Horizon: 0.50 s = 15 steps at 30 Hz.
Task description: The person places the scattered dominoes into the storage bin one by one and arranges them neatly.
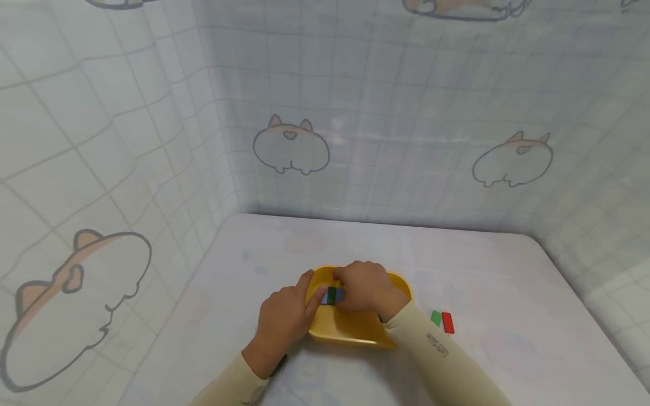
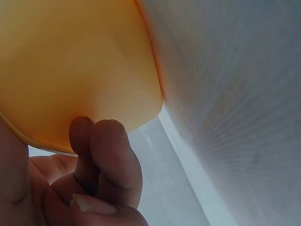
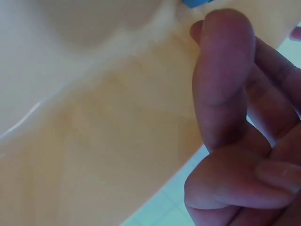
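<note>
A yellow scoop-shaped tray lies on the table in the head view. My left hand grips its left rim. The thumb is inside, and the left wrist view shows the fingers curled against the outer wall. Inside the tray a light blue block, a dark green block and a blue block sit side by side. My left thumb tip reaches the light blue one. My right hand, fingers curled, pinches the blue block's right end; its fingertips are partly hidden. A blue corner shows past its fingers.
Right of the tray, a green piece and a red piece lie on the table, beside my right sleeve. A dark object is partly hidden under my left wrist. Sheeted walls with cartoon animals enclose the table's back and sides.
</note>
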Tool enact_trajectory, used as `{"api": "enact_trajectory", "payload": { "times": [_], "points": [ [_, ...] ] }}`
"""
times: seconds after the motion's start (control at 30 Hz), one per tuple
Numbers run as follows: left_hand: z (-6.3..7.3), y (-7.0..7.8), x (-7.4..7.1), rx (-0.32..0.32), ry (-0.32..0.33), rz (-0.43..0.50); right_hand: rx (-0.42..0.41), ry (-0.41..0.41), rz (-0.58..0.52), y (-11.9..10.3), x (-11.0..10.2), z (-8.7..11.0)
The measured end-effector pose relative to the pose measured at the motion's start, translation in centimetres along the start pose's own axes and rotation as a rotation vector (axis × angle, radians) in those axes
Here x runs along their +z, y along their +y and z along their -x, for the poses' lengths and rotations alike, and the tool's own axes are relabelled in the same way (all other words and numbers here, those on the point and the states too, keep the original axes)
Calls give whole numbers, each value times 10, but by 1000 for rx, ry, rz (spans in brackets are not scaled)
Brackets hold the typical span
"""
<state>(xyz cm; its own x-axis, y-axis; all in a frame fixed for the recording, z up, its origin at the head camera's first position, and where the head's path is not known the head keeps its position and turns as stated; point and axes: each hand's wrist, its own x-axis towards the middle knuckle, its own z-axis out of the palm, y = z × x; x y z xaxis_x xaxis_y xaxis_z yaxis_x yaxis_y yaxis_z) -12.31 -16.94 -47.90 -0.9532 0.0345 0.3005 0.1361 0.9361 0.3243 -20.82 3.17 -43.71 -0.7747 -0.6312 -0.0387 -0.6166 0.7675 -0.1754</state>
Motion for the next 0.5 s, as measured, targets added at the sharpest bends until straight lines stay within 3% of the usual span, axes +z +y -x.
{"api": "enact_trajectory", "payload": {
  "times": [0.27,0.5],
  "points": [
    [0,1,0,-4,-15,-4,16,36,-62,9,-9,19],
    [-1,1,0,-34,-52,-15,26,164,-111,20,-22,44]
  ]
}}
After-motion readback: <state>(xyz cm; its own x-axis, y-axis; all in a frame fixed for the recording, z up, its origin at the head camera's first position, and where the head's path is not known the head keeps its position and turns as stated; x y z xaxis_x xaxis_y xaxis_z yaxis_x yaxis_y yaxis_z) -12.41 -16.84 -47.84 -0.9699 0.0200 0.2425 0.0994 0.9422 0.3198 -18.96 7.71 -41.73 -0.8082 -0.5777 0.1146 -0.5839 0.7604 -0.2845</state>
